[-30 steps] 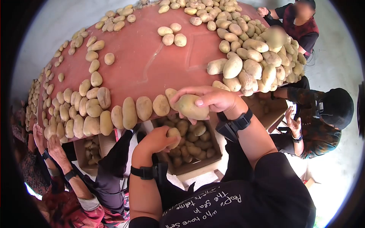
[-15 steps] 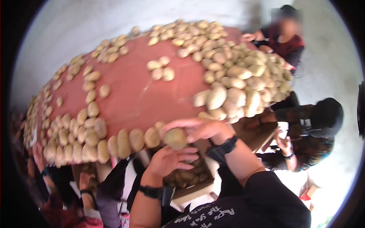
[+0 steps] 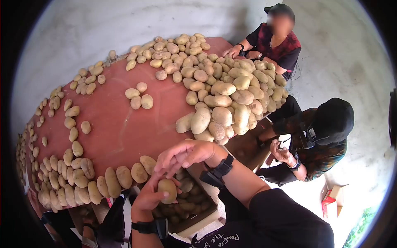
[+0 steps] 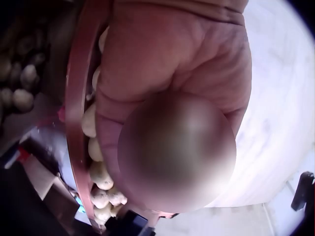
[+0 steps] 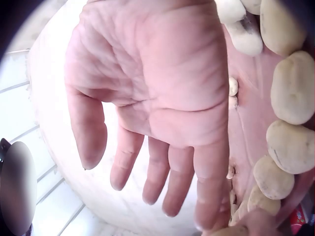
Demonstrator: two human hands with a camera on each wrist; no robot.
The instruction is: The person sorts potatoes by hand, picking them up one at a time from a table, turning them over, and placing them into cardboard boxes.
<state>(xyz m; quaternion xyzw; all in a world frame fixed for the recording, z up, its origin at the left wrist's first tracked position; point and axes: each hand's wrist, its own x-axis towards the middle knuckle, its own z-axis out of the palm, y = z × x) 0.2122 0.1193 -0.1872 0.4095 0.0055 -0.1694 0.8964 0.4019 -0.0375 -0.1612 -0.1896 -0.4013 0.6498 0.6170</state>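
In the head view my left hand (image 3: 149, 194) grips a yellowish potato (image 3: 167, 191) above a cardboard box (image 3: 206, 217) of potatoes. Its fingers and thumb curl round the potato's sides. A blurred patch covers what that hand (image 4: 172, 54) holds in the left wrist view. Just above and beside it, my right hand (image 3: 188, 155) hangs empty in front of the table edge. The right wrist view shows that palm (image 5: 157, 83) bare, its fingers extended and slightly spread. A row of potatoes (image 3: 124, 177) lines the near table edge left of my hands.
The red table (image 3: 120, 132) bears a large potato heap (image 3: 223, 99) at the right and smaller groups elsewhere. One person (image 3: 281, 45) sits at the far right corner; another in a black cap (image 3: 333, 120) is close on my right. A small carton (image 3: 334, 200) stands on the floor.
One second ago each hand held a potato. The left hand then let its potato go and opened, and the right hand's potato passed into it. The head view has swung to the right.
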